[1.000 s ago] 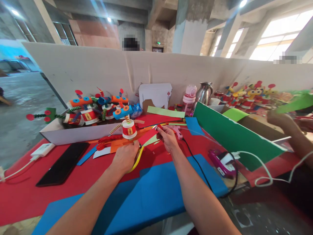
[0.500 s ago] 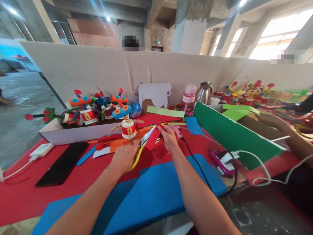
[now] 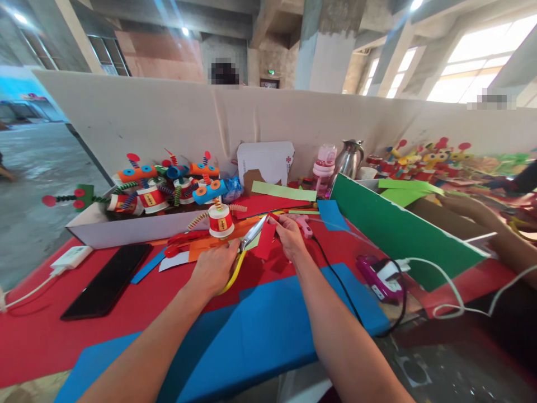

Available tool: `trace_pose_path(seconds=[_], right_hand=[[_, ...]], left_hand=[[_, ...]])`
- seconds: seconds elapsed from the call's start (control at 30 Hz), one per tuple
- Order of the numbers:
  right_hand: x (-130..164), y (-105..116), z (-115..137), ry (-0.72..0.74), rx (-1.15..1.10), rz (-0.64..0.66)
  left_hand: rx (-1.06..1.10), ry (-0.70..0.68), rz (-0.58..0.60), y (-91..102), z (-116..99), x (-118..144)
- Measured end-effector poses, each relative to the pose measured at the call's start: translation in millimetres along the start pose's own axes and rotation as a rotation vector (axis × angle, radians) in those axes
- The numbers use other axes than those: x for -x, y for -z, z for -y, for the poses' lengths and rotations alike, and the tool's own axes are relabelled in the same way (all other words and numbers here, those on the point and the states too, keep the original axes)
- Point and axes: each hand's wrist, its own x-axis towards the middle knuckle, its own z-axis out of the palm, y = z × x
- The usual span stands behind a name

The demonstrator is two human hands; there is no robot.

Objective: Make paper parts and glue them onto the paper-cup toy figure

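My left hand is closed round the yellow handles of a pair of scissors, whose silver blades point up and to the right. Between the fingers of my right hand is a piece of red paper, hanging down beside the blades. The blade tips meet the paper's upper edge near my right fingertips; whether they cut into it I cannot tell. Just behind my left hand stands a paper-cup figure with a blue tube head and folded paper arms. A pink glue gun lies right of my right hand.
A white box with several cup figures stands at the left, near a black phone. At the right are a green-sided box, a purple power strip with cables, and another person's arm. Blue sheets cover the front edge.
The red paper has shifted slightly and hangs more upright by the blades. My hands have barely moved. At the right, the other person's hand and green strips have shifted a little.
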Motion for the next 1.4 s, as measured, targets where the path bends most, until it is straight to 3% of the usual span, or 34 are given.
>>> trace_pose_path(seconds=[0.37,1.4], right_hand=[[1.1,-2.1,0.4,-0.016,-0.04,0.006],[-1.9,3.5,-1.2,0.013,0.039,-0.008]], left_hand=[[0.007,0.016,0.06,3.2,-2.9,0.2],[0.01,-0.017,0.008,4.9,1.4,2.0]])
